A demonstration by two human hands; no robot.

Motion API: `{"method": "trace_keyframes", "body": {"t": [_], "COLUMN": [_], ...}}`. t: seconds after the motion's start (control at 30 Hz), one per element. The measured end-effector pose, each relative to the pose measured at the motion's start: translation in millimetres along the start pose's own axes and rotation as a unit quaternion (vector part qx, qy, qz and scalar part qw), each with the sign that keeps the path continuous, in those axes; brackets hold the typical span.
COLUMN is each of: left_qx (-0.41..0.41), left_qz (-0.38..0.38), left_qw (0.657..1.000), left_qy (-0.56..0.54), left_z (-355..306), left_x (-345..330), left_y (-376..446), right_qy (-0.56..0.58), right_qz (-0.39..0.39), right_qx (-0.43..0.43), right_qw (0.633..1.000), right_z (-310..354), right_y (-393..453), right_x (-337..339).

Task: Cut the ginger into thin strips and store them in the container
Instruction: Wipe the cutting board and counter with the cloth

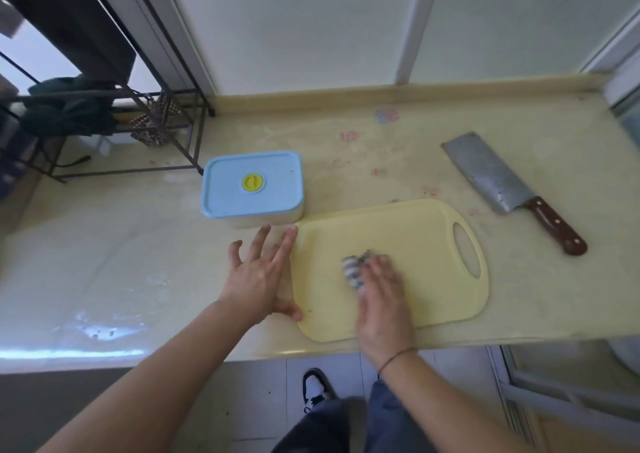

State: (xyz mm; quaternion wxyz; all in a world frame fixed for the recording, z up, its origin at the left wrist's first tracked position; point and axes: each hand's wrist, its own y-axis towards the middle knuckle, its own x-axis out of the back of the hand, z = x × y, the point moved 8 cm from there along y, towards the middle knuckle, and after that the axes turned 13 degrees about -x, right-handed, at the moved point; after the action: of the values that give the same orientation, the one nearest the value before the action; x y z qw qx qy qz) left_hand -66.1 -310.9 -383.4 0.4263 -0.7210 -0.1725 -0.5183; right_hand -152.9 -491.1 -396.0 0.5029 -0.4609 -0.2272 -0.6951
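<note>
A pale yellow cutting board [408, 244] lies near the counter's front edge. My right hand [382, 307] presses a small grey-striped cloth [353, 269] flat on the board; the hand is blurred. My left hand [258, 272] rests with spread fingers against the board's left edge, thumb touching its near corner. A container [252, 189] with a light blue lid and yellow vent knob sits shut just behind the left hand. A cleaver [509, 189] with a dark wooden handle lies on the counter to the right of the board. No ginger is visible.
The yellowish counter [138, 244] runs left to right with a raised back lip. A black metal rack [162, 130] holding a dark green cloth stands at the back left. The counter's front edge drops to the floor by my shoe.
</note>
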Motion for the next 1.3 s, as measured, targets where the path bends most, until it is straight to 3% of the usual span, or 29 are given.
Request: {"method": "trace_keyframes", "body": {"t": [0.13,0.23,0.3,0.4,0.5,0.7,0.77,0.87,0.93,1.03,1.13,1.2,1.3], "left_qx": [-0.006,-0.024,-0.058,-0.150,-0.171,-0.132,-0.097,0.023,0.106,0.147,0.203,0.163,-0.018], "left_qz": [-0.003,0.006,0.014,0.003,-0.082,-0.189,-0.200,-0.253,-0.302,-0.378,-0.445,-0.469,-0.470], "left_qw": [0.999,0.997,0.997,0.989,0.982,0.973,0.975,0.966,0.944,0.908,0.846,0.828,0.841], "left_qy": [0.051,0.070,0.053,-0.005,-0.016,0.017,0.001,-0.053,-0.080,-0.105,-0.212,-0.262,-0.268], "left_z": [-4.5,-8.1,-13.4,-41.0,-76.4,-81.8,-59.8,-23.1,-3.7,0.3,-16.7,-52.2,-134.2], "left_x": [6.1,8.5,6.0,-9.3,-28.5,-35.3,-35.5,-42.4,-46.1,-40.0,-22.3,-5.1,26.9], "left_y": [-1.4,-7.8,-13.0,-25.0,-33.9,-39.1,-46.3,-63.5,-75.4,-79.8,-73.2,-49.1,11.1], "right_qy": [-0.036,0.002,0.051,0.036,-0.028,-0.016,-0.023,-0.089,-0.113,-0.102,-0.109,-0.116,-0.131], "right_qz": [0.098,0.176,0.155,-0.050,-0.029,0.028,0.070,0.104,0.100,0.094,0.116,0.132,0.137], "right_qx": [0.092,0.127,0.064,-0.137,-0.289,-0.358,-0.356,-0.320,-0.287,-0.257,-0.238,-0.227,-0.200], "right_qw": [0.990,0.976,0.985,0.989,0.956,0.933,0.932,0.938,0.946,0.956,0.958,0.958,0.961], "right_z": [68.1,82.4,49.4,-59.6,-132.5,-146.0,-149.0,-143.3,-135.9,-131.7,-133.2,-132.9,-131.2], "right_y": [-36.4,-39.0,-21.9,27.0,59.2,84.0,90.2,93.4,94.1,94.8,96.5,97.0,97.1], "right_x": [-43.1,-26.8,13.4,88.5,103.8,102.0,96.2,93.1,96.6,101.2,97.2,95.1,95.2]}}
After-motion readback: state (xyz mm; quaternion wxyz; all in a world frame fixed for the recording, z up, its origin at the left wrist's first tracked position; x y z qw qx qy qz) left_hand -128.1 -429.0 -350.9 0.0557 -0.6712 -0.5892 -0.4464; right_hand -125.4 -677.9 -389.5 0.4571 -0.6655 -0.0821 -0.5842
